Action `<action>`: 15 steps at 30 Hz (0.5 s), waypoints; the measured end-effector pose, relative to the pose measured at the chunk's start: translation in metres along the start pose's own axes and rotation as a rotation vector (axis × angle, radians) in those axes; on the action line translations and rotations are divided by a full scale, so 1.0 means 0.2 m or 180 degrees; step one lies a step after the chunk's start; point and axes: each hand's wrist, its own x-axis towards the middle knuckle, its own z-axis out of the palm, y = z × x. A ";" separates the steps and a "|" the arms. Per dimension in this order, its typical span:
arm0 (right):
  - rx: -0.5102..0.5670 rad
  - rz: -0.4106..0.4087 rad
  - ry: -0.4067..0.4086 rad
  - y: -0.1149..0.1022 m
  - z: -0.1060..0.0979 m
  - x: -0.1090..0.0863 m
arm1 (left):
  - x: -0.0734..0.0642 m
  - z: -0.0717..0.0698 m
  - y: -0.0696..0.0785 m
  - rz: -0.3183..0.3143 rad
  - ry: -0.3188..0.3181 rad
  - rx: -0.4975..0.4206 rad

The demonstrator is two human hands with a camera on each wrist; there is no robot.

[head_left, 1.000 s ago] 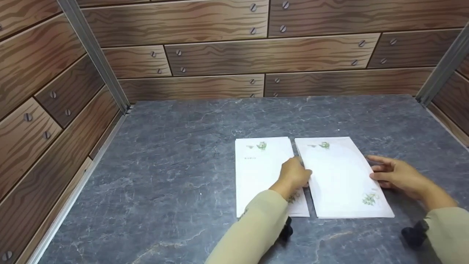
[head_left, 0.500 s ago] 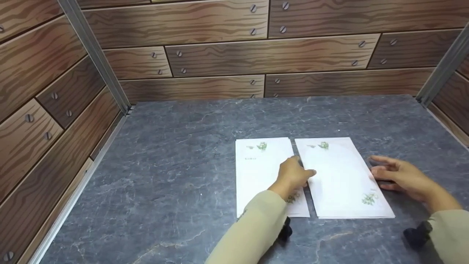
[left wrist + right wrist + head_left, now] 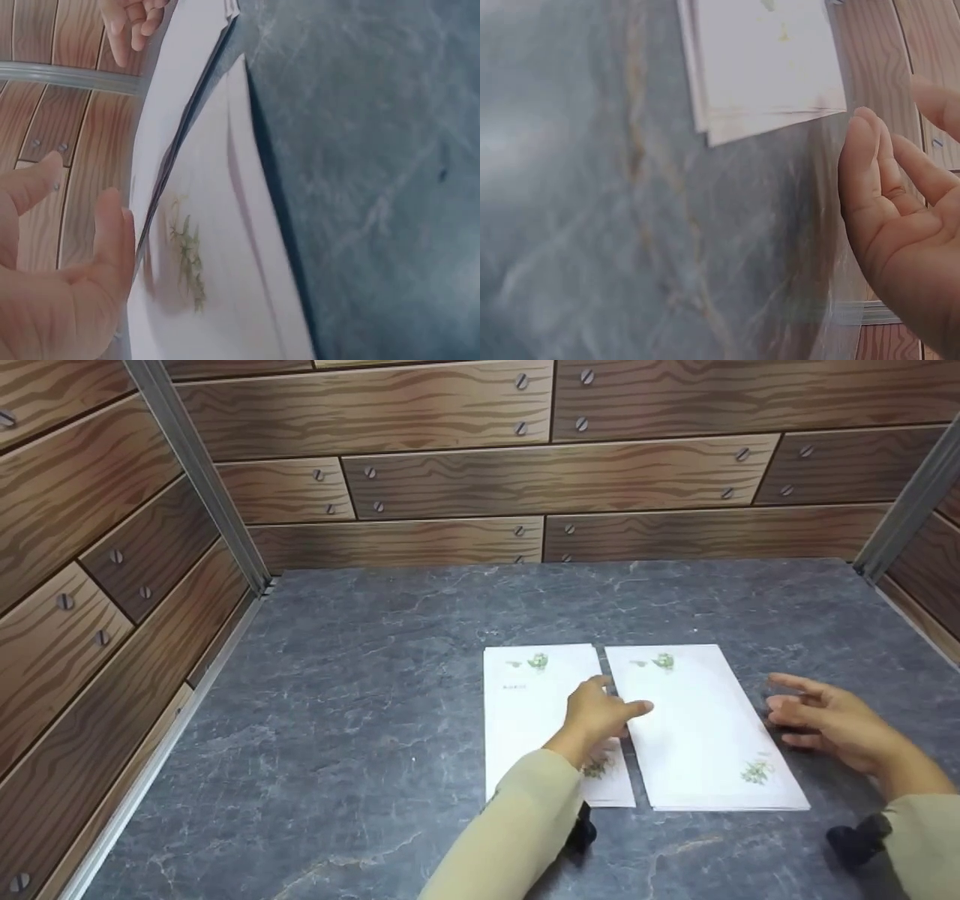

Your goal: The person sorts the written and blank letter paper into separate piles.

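Note:
Two stacks of white paper sheets with printed green plants lie side by side, a narrow strip of table between them. My left hand (image 3: 596, 712) is over the right edge of the left stack (image 3: 521, 735), its thumb reaching across to the left edge of the right stack (image 3: 697, 727). Nothing is pinched between the thumb and fingers. To the right of the right stack, my right hand (image 3: 836, 724) hovers with relaxed, bent fingers, a small gap from the paper. Layered sheet edges of the right stack (image 3: 772, 82) show in the right wrist view.
The stacks lie on a dark grey marbled table (image 3: 360, 697). Wood-patterned panels (image 3: 450, 480) wall in the back and sides, with metal posts (image 3: 202, 472) at the corners. A dark device (image 3: 859, 840) is worn at my right wrist.
My right hand has drawn away to the right from the right stack's edge. My left thumb has lifted and spread outward from the fingers. Both stacks stay in place.

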 end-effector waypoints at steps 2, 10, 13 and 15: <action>0.0152 -0.0066 -0.0021 -0.01 0.00 0.00 | 0.00 -0.01 0.01 0.0059 -0.0050 -0.0062; 0.0461 -0.0325 -0.0075 -0.07 0.03 0.03 | 0.01 -0.10 0.03 0.0256 -0.0267 -0.0494; 0.0465 -0.0323 -0.0050 -0.10 0.06 0.05 | 0.02 -0.15 0.03 0.0309 -0.0280 -0.0531; 0.0442 -0.0311 -0.0031 -0.11 0.07 0.06 | 0.03 -0.19 0.03 0.0319 -0.0269 -0.0520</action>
